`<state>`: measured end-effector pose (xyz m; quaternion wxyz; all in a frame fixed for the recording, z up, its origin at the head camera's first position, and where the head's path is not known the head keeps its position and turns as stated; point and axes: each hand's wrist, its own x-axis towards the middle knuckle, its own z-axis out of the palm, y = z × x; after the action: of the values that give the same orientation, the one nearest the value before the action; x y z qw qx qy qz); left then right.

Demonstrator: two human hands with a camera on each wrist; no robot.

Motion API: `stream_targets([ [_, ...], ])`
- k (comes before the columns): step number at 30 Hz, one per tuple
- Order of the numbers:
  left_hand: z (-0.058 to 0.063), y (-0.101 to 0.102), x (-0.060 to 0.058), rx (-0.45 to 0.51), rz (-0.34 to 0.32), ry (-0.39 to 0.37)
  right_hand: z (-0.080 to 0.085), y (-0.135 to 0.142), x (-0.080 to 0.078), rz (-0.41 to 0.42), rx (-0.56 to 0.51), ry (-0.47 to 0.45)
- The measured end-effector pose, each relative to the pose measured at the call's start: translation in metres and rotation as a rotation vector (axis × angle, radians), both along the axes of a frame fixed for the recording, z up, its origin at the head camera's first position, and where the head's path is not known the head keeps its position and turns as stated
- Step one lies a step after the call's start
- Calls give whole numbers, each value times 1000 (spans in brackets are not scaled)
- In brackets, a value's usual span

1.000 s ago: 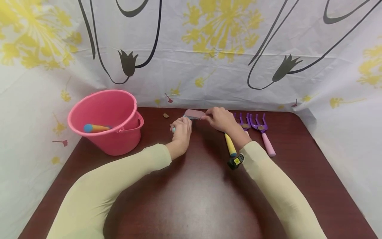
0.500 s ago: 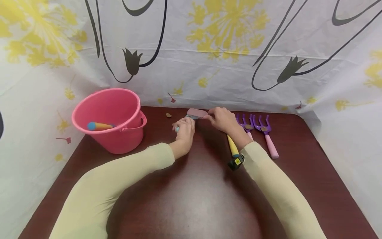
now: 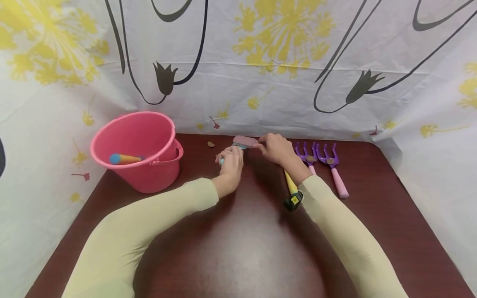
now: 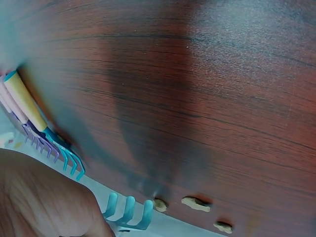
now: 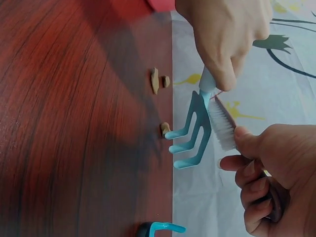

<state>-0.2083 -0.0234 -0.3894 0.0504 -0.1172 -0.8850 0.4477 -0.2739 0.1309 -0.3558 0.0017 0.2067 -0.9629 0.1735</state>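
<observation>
My left hand [image 3: 230,163] grips the handle of a light-blue hand rake [image 5: 200,126], its three bent tines jutting out toward the table side in the right wrist view. A scrub brush [image 3: 244,141] with a pink back and white bristles [image 5: 222,126] is held by its handle in my right hand [image 3: 276,149]. The bristles lie right against the back of the rake head. In the left wrist view the rake's tines [image 4: 128,211] show beyond the hand. Small brown clods [image 5: 155,81] lie on the table below the rake.
A pink bucket [image 3: 156,178] stands at the left, an orange-yellow tool handle [image 3: 126,159] inside. At the right lie two purple forks [image 3: 328,159] with brown pieces on them, beside a yellow-handled rake [image 3: 290,182] partly under my right arm. A patterned curtain [image 3: 223,99] hangs behind.
The head view has shifted slightly, so the scene sits a little farther right. Both hands keep their holds; the brush has shifted only slightly at the rake head.
</observation>
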Motion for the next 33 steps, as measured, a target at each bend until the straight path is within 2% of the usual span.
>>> stream_targets([
  [11,4,1,2,7,4,-39,-1,2,-3,-32,16,6],
  [16,4,1,3,23,-3,-30,3,3,-3,-54,-7,19],
  [23,4,1,3,24,-9,-25,5,2,-4,-31,-14,11],
  [30,4,1,4,7,-10,-34,4,10,-4,-116,24,-12],
  [33,4,2,5,4,-5,-21,5,11,-3,-106,20,-8],
])
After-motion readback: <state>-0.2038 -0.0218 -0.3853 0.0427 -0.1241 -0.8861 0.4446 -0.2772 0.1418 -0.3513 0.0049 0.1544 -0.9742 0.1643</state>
